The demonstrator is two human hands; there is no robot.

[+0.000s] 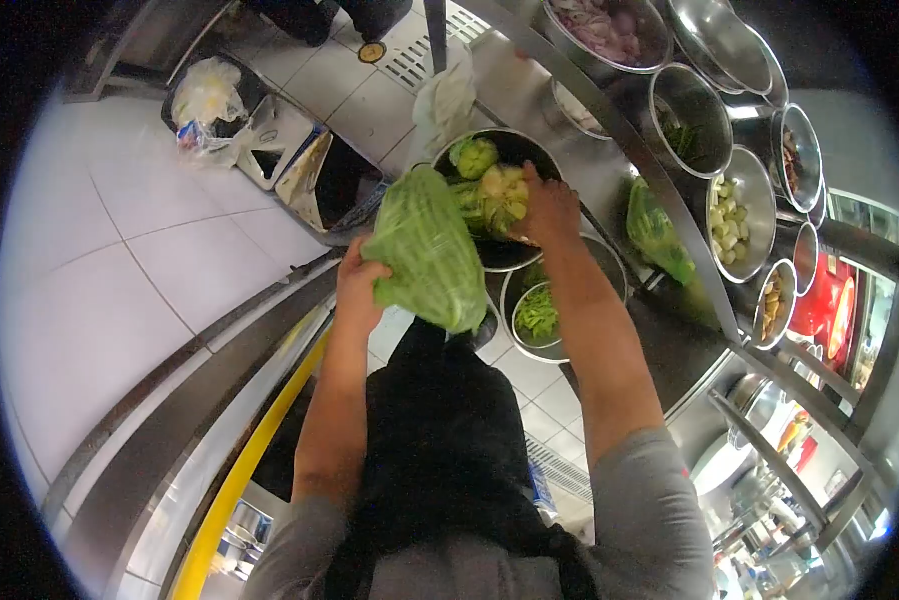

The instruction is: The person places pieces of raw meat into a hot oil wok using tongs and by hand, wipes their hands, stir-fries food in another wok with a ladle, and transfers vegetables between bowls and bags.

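My left hand (361, 281) grips the lower left edge of a large pale green, leafy vegetable (431, 250), with the thumb on its near face. To the right, my right hand (549, 208) reaches into a dark round pot (537, 150) and holds a yellow-green vegetable (504, 194) against its fingers; some fingertips are hidden. Another round green vegetable (473, 157) lies in the same pot. Below the pot, a smaller bowl of chopped greens (537, 314) sits inside a wider bowl.
Metal bowls with onions (599, 28), pale cut pieces (729, 222) and brown pieces (772, 303) line the right rack. A bagged green vegetable (657, 230) lies beneath. Bins with a plastic bag (207, 95) stand upper left. Another person's dark-clad legs show at the top.
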